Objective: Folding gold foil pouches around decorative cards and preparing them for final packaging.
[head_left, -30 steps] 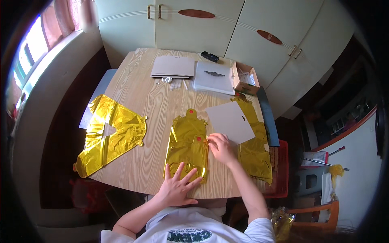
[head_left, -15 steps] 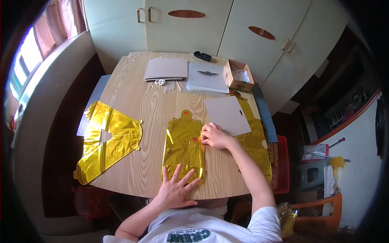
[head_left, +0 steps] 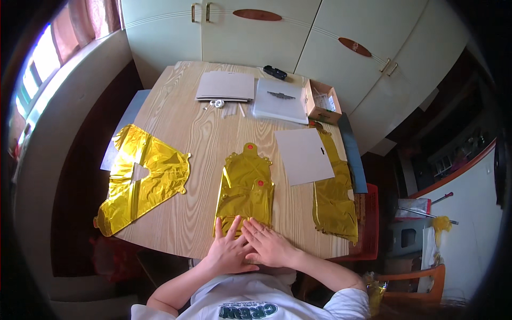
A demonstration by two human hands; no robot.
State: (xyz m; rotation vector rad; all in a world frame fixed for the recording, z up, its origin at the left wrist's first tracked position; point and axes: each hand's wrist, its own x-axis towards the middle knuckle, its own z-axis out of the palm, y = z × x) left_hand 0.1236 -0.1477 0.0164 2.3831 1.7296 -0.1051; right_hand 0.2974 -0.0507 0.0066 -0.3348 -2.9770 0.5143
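A folded gold foil balloon lies flat at the middle of the table, with red dots on its top tab and right side. My left hand presses on its near end, fingers spread. Beside it, partly over its fingers, my right hand lies flat with its fingers stretched forward. Neither hand grips anything. To the right rests a pale grey card with a small dark slot, overlapping another folded gold foil balloon. A wider, crumpled gold foil balloon is spread out at the left.
At the back of the wooden table sit a stack of grey cards, clear plastic bags, a small cardboard box and a black object. White rings lie near the cards. A red basket stands beyond the right edge.
My right hand has come from the foil's right edge down to its near end, beside my left hand. The folded upper layer now lies flatter. The view has shifted slightly.
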